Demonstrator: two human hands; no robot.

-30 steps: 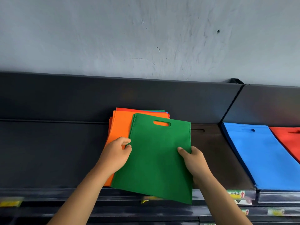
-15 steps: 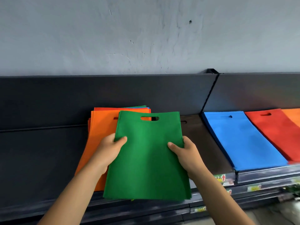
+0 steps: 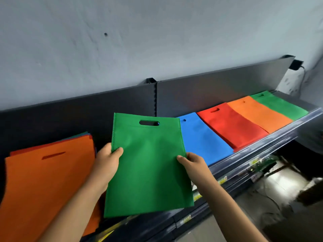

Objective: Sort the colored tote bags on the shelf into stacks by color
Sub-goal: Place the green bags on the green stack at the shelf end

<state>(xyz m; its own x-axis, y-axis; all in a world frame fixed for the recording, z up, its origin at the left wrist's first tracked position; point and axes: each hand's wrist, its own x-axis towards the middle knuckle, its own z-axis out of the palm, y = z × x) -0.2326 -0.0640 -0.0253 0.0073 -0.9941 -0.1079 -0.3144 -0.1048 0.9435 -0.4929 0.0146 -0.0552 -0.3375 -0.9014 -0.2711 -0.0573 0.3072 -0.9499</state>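
Both hands hold one green bag (image 3: 148, 165) up in front of the shelf (image 3: 272, 135), between the mixed pile (image 3: 47, 182) on the left and the sorted row on the right. The left hand (image 3: 106, 165) pinches the bag's left edge, thumb on the front and fingers behind; the right hand (image 3: 194, 163) pinches the right edge the same way. The bag hangs flat, handle slot uppermost, clear of the shelf. The step in hand looks like the carry: a bag off the pile and on its way to its colour. The sorted stacks run blue (image 3: 202, 140), red (image 3: 230, 124), orange (image 3: 258, 114) and green (image 3: 279, 105), the green farthest right, so the next move likely calls for a long reach or a step to the right, passing over the other three, and laying the bag square on the green stack. The pile's top bag is orange, with red, blue and green edges showing beneath. Price tags (image 3: 222, 180) sit on the rail of a lower shelf, but their print is too blurred to read; the bags show no writing.
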